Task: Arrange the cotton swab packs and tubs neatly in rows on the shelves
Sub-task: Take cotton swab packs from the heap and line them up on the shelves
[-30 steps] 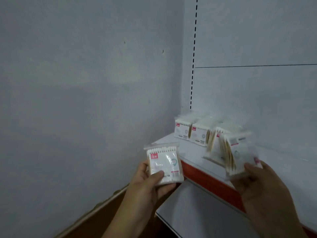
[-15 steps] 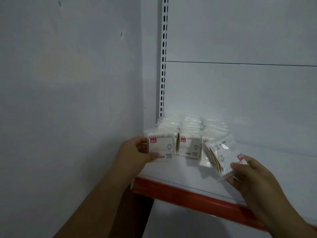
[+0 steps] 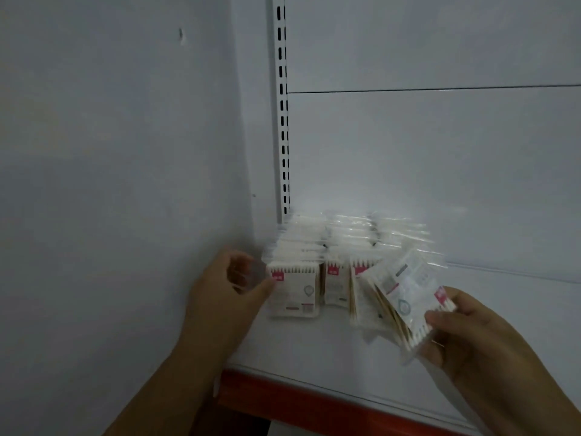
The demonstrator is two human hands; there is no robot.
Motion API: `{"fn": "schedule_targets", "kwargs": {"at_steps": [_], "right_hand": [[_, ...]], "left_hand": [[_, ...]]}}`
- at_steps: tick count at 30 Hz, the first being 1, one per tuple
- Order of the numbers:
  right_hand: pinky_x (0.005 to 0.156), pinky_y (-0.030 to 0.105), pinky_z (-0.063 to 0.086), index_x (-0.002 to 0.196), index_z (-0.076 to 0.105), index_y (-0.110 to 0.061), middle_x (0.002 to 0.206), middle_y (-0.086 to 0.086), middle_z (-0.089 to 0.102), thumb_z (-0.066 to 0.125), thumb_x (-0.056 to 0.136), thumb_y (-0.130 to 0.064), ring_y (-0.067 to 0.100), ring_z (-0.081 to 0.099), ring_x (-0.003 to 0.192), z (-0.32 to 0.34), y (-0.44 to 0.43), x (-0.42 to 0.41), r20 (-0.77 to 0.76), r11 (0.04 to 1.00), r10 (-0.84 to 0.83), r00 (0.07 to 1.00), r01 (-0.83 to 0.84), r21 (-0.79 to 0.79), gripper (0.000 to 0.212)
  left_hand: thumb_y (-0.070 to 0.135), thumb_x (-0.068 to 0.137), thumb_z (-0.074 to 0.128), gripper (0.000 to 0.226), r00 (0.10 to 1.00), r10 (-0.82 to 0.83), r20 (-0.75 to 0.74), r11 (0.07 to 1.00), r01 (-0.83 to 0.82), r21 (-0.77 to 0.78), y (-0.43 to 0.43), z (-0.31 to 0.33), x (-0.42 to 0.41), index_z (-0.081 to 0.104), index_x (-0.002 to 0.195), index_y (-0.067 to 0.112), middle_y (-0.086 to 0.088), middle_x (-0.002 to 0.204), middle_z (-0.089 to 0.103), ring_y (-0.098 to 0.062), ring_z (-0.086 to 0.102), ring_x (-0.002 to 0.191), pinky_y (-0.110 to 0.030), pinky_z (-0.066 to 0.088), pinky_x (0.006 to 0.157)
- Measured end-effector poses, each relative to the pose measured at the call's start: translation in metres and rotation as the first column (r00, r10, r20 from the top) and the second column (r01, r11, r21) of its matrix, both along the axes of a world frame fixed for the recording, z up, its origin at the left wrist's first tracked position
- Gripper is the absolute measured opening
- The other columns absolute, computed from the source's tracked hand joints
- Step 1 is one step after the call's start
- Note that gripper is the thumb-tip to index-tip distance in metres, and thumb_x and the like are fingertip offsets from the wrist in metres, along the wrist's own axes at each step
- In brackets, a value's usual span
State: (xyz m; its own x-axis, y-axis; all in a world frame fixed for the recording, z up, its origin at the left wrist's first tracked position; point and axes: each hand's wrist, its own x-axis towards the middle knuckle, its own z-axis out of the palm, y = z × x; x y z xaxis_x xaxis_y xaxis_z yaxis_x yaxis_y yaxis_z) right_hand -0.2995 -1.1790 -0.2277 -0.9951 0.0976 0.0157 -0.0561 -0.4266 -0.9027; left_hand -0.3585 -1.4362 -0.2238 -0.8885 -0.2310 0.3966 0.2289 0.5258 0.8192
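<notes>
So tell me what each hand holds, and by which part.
Right hand pinches a fanned bunch of cotton swab packs by its lower right end. Left hand touches the front shelved pack at its left edge; grip unclear.

Swab pack (image 3: 294, 291) reaches shelf (image 3: 314, 350)
The left hand (image 3: 226, 291) has lifted it from 6 o'clock below the shelf to front the leftmost row (image 3: 298, 243); the bundle (image 3: 405, 297) in the right hand (image 3: 471, 341) has tilted.
</notes>
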Motion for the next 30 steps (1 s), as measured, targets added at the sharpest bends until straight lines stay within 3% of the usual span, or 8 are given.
{"fn": "schedule_targets", "kwargs": {"at_steps": [3,6,13,17,20,23,27,30], "right_hand": [[0.058,0.034,0.059,0.090,0.067,0.002,0.098,0.028,0.068,0.096,0.012,-0.031,0.030,0.069,0.075,0.004,-0.007,-0.001,-0.025,1.000,0.028,0.999,-0.028,0.005,0.090],[0.060,0.034,0.059,0.092,0.063,0.008,0.098,0.028,0.068,0.096,0.018,-0.031,0.030,0.068,0.075,0.012,-0.018,0.002,-0.030,0.997,0.059,0.998,-0.058,0.046,0.090],[0.063,0.032,0.059,0.093,0.067,0.003,0.107,0.026,0.068,0.097,0.025,-0.024,0.029,0.070,0.083,0.017,-0.007,0.014,-0.041,1.000,-0.019,0.999,0.019,0.009,0.079],[0.062,0.030,0.058,0.078,0.069,-0.014,0.103,0.021,0.070,0.077,0.049,-0.009,0.026,0.071,0.079,0.027,0.013,0.024,-0.108,0.979,-0.201,0.974,0.204,0.023,0.030],[0.063,0.029,0.059,0.090,0.066,-0.014,0.102,0.023,0.069,0.079,0.049,-0.012,0.029,0.070,0.081,0.040,0.031,0.030,-0.110,0.947,-0.275,0.955,0.289,0.138,0.043],[0.064,0.033,0.059,0.103,0.060,-0.014,0.091,0.015,0.073,0.082,0.052,-0.014,0.027,0.071,0.076,0.046,0.038,0.029,-0.083,0.861,-0.379,0.922,0.384,0.334,0.055],[0.067,0.032,0.049,0.088,0.067,-0.009,0.082,0.008,0.074,0.068,0.078,0.004,0.028,0.069,0.078,0.051,0.039,0.019,-0.145,0.716,-0.385,0.912,0.394,0.576,0.016],[0.070,0.026,0.053,0.083,0.072,-0.025,0.086,-0.009,0.071,0.072,0.081,-0.012,0.010,0.067,0.079,0.054,0.039,0.008,-0.201,0.423,-0.277,0.939,0.307,0.853,0.013]], "left_hand": [[0.026,0.071,0.079,0.024,0.971,-0.207,-0.120,0.958,0.226,0.174,0.015,0.033,0.011,0.059,0.085,0.030,0.006,0.075,0.065,-0.002,0.061,0.065,-0.011,0.047,0.059],[0.030,0.055,0.077,0.057,0.706,-0.704,0.077,0.666,0.620,0.414,0.034,0.046,0.007,0.057,0.108,0.034,0.000,0.098,0.071,-0.010,0.069,0.078,-0.024,0.054,0.064],[0.004,0.058,0.074,0.033,0.625,-0.780,-0.041,0.527,0.691,0.494,0.046,0.039,-0.010,0.066,0.089,0.016,0.000,0.076,0.073,-0.011,0.070,0.067,-0.019,0.054,0.057],[-0.001,0.075,0.076,0.032,0.759,-0.650,0.030,0.737,0.621,0.266,0.043,0.042,-0.015,0.066,0.086,0.027,0.004,0.071,0.073,-0.010,0.069,0.061,-0.018,0.052,0.052],[0.009,0.073,0.081,0.033,0.838,-0.546,-0.010,0.838,0.546,-0.007,0.040,0.046,-0.022,0.068,0.079,0.038,0.016,0.083,0.071,0.002,0.067,0.072,-0.010,0.051,0.062],[0.024,0.074,0.081,0.026,0.863,-0.505,0.032,0.829,0.495,-0.262,0.043,0.051,-0.021,0.071,0.094,0.038,0.032,0.085,0.054,0.007,0.058,0.078,0.000,0.042,0.071],[0.030,0.078,0.078,0.033,0.871,-0.489,0.045,0.756,0.449,-0.476,0.050,0.049,-0.022,0.072,0.110,0.027,0.016,0.100,0.064,-0.010,0.054,0.101,-0.039,0.040,0.101],[0.035,0.073,0.081,0.036,0.870,-0.490,0.061,0.726,0.446,-0.523,0.054,0.042,-0.031,0.074,0.108,0.028,0.009,0.118,0.065,-0.013,0.053,0.114,-0.044,0.037,0.103]]}}
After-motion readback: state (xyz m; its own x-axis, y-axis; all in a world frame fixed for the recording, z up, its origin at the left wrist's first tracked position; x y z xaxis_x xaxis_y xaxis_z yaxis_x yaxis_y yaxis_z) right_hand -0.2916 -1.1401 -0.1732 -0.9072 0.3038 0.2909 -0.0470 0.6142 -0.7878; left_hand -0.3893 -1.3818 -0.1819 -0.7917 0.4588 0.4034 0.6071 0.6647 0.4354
